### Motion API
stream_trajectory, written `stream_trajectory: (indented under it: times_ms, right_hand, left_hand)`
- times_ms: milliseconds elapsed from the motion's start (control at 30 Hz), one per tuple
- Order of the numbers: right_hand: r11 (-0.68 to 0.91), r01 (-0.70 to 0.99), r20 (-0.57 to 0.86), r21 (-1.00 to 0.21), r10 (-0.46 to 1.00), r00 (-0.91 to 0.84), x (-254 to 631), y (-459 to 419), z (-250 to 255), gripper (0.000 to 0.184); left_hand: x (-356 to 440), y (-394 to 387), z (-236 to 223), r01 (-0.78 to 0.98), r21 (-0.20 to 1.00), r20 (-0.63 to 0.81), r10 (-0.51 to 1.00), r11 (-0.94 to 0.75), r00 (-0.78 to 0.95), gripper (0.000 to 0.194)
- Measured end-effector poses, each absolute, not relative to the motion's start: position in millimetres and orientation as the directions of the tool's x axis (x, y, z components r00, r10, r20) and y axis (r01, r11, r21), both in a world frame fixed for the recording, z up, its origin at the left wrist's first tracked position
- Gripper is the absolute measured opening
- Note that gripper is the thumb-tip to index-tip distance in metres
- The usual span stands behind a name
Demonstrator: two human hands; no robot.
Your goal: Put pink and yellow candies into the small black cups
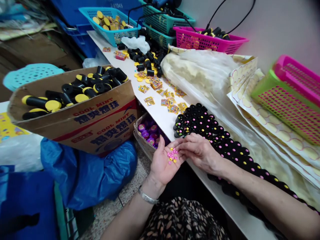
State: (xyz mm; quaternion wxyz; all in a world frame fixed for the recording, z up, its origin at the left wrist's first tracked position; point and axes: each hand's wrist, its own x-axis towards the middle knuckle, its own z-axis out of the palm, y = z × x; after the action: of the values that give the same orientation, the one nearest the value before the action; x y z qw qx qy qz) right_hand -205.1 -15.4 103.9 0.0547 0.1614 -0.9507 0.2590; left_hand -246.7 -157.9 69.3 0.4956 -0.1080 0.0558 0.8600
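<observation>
My left hand is palm up and cupped, holding several small pink and yellow candies. Its fingertips are partly hidden behind my right hand, which is held just above with thumb and fingers pinched together. Whatever is between those fingers is too small to make out. Close by, rows of black cylindrical tubes stand packed together along the white table. Many tubes have a single pink or yellow candy in the top; at the far end some hold green bits too.
At left a cardboard box is full of black tubes with yellow caps. A smaller box of purple packets sits below the table edge. Yellow sachets lie farther along. Blue, pink and green baskets stand around.
</observation>
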Motion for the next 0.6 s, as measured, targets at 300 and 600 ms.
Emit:
stream_trajectory:
  times_ms: [300, 600]
  right_hand:
    - [0.89, -0.427, 0.179, -0.158, -0.399, -0.899, -204.5, -29.6, 98.3, 0.021]
    - [0.871, -0.491, 0.22, 0.031, -0.485, -0.847, -203.8, -19.1, 94.5, 0.022]
  left_hand:
    - [-246.1, -157.7, 72.7, -0.868, 0.03, -0.233, 0.841, -0.495, -0.488, 0.053]
    - [-245.6, -155.6, 68.9, -0.882, 0.091, -0.297, 0.833, -0.463, -0.468, 0.041]
